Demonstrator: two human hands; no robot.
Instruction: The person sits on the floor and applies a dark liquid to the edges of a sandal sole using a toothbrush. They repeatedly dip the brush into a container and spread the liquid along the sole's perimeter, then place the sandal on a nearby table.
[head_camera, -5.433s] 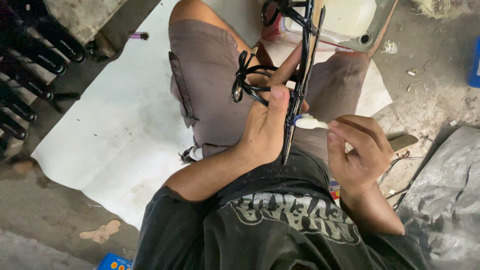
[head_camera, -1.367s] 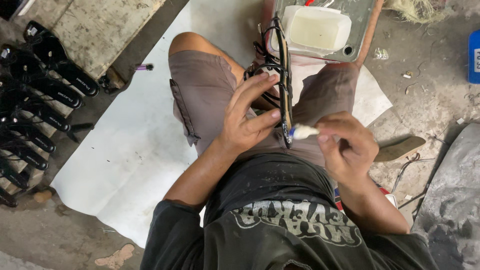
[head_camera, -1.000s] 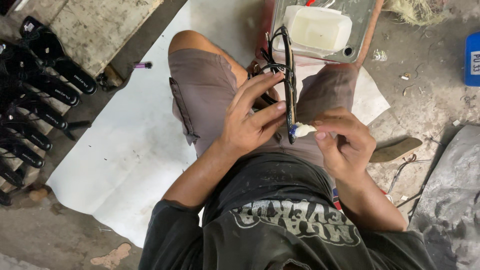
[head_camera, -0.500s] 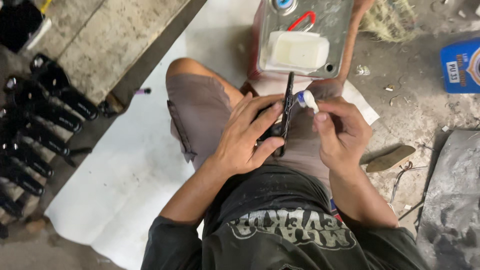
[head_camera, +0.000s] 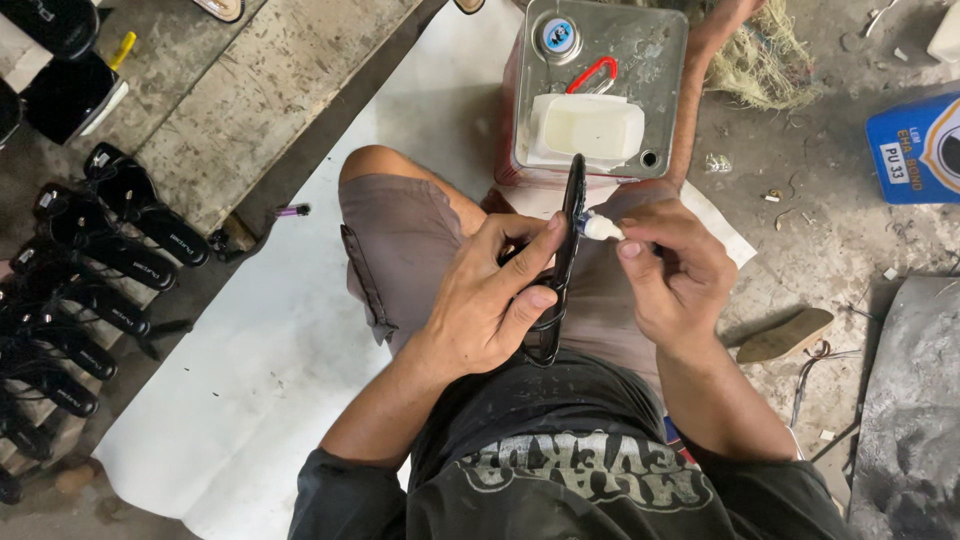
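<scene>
seated on a white sheet, a person's left hand (head_camera: 490, 310) closes its grip round a black sandal sole (head_camera: 562, 262) held edge-up over the lap, while the right hand (head_camera: 665, 272) pinches a small white-tipped applicator (head_camera: 598, 229) against its upper edge. this looks like the glue-dabbing step; the next stroke calls for a steady line along the rim, with the white tub (head_camera: 585, 127) on the square metal can (head_camera: 600, 60) just beyond.

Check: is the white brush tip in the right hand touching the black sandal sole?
Touching. The head view shows the white brush tip, pinched in the right hand, pressed against the edge of the black sandal sole gripped by the left hand; no gap visible.

a floor-level footwear workshop: rows of black sandals (head_camera: 110, 260), a metal can (head_camera: 600, 90).
</scene>
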